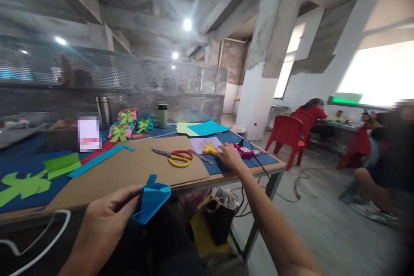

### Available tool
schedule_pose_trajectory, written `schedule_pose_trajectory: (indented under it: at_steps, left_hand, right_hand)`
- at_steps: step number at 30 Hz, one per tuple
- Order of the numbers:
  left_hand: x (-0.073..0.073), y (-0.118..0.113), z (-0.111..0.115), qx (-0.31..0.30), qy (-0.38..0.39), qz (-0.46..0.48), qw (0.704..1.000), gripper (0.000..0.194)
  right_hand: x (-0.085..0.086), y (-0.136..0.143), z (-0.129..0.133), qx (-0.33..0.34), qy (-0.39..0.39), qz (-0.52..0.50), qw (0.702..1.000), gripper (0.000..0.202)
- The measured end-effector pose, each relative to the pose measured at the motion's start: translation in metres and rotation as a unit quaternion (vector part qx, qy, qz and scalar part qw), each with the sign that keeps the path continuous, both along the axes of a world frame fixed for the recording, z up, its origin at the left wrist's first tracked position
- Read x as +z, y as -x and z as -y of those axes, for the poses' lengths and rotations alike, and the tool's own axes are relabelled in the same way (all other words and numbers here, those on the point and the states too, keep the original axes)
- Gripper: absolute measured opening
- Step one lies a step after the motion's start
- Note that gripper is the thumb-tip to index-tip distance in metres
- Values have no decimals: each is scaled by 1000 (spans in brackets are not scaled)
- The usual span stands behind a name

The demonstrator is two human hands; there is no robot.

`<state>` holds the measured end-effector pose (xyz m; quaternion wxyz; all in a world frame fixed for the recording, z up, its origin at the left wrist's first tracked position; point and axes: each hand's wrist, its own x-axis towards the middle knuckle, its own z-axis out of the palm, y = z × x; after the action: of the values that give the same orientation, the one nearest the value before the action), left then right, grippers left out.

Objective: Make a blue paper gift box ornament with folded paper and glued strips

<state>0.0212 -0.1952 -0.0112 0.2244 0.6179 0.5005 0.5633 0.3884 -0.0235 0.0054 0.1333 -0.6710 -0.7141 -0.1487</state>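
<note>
- Left hand (105,220) pinches folded blue paper (152,200) before the counter (263,160).
- Right hand (230,157) is at a yellow object (211,149); cannot tell if gripped.
- Scissors (176,156) lie on cardboard (129,168).

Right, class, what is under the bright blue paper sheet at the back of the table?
A pale green sheet pokes out past the left edge of the blue sheet; whatever else lies beneath is covered.

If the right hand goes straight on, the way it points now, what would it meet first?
Most likely the yellow object near the lilac paper: the right hand has its fingertips very close to it, perhaps touching. Depth is unclear from this view.
</note>
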Motion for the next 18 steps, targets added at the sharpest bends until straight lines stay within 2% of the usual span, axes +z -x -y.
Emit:
schedule_pose_trajectory:
  at_steps: [4,8,11,13,14,15,18]
  left_hand:
    - [2,-3,7,-1,-30,-8,1000,21]
    - [3,-3,8,-2,-45,-5,999,19]
    - [4,-3,8,0,-43,17,999,19]
    - [4,-4,8,1,-38,31,999,19]
    - [4,-5,9,4,-35,37,999,19]
    - [4,-6,9,7,-32,40,999,19]
    - [3,-10,12,26,-22,44,998,19]
  right_hand:
    - [-4,19,-20,7,40,18,999,36]
    - [-4,25,-33,0,48,28,998,34]
    - [3,23,-30,-4,40,20,999,34]
    - [9,23,-14,11,-4,-43,999,35]
    - [12,25,-1,48,-35,-102,993,34]
    - [14,28,16,119,-50,-165,978,34]
    - [14,48,81,335,-37,-339,878,36]
